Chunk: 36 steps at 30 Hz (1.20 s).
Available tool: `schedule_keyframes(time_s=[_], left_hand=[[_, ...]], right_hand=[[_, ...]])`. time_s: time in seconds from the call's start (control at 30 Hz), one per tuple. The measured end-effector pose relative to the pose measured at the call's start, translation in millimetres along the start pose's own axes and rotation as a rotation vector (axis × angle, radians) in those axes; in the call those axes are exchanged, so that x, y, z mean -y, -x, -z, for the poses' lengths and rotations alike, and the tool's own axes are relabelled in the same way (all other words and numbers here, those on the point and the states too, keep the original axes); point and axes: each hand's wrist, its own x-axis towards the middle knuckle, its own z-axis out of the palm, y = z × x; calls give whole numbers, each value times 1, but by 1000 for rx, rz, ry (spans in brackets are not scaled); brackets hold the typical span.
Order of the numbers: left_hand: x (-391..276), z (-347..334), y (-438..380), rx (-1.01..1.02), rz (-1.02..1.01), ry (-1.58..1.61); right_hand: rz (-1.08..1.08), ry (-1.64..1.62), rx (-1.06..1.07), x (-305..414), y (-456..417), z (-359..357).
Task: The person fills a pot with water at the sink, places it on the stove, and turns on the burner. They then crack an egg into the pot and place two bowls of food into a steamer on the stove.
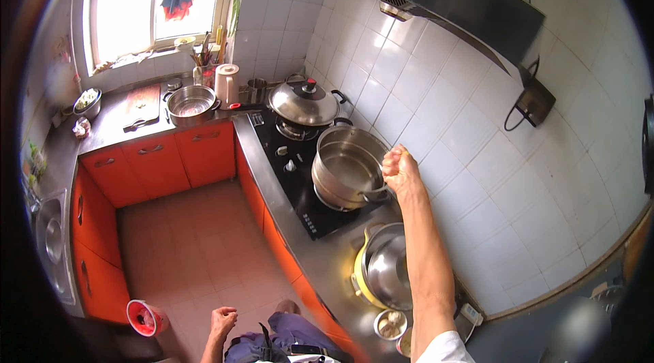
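Curled into a fist, my right hand (401, 171) is raised at the right rim of a large steel pot (342, 163) on the hob. I see nothing in its fingers, though their inner side is hidden. The pot has a pale inside and sits on the front burner. Low by my thigh, my left hand (224, 319) has its fingers curled and no object visible in it. Below my right forearm stands a steel bowl (391, 266) in a yellow-rimmed vessel, partly covered by the arm.
A lidded wok (304, 102) sits on the rear burner of the black glass hob (286, 168). A steel steamer pan (191, 103), cutting board (142, 103) and beige jug (227, 84) stand along the far counter. The range hood (434, 10) overhangs. A red bin (145, 318) is on the floor.
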Motion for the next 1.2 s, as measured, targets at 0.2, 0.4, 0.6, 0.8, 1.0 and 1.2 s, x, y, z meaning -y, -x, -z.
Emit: schedule_keyframes(time_s=[0.2, 0.4, 0.6, 0.8, 1.0, 1.2], left_hand=[[-84, -46, -42, -4, -77, 19], [-113, -61, -100, 7, -148, -38], [-216, -81, -145, 104, -305, -50], [-333, -105, -186, 237, -598, -80], [-470, -159, -156, 333, -779, 44], [-555, -229, -95, 593, -1123, 24]], right_hand=[[236, 746, -101, -11, -111, 38], [394, 1106, -149, -26, -157, 57], [331, 902, -64, -21, -143, 39], [274, 1083, -341, -16, -139, 30], [207, 970, -372, -30, -136, 28], [92, 415, -539, -31, -142, 41]])
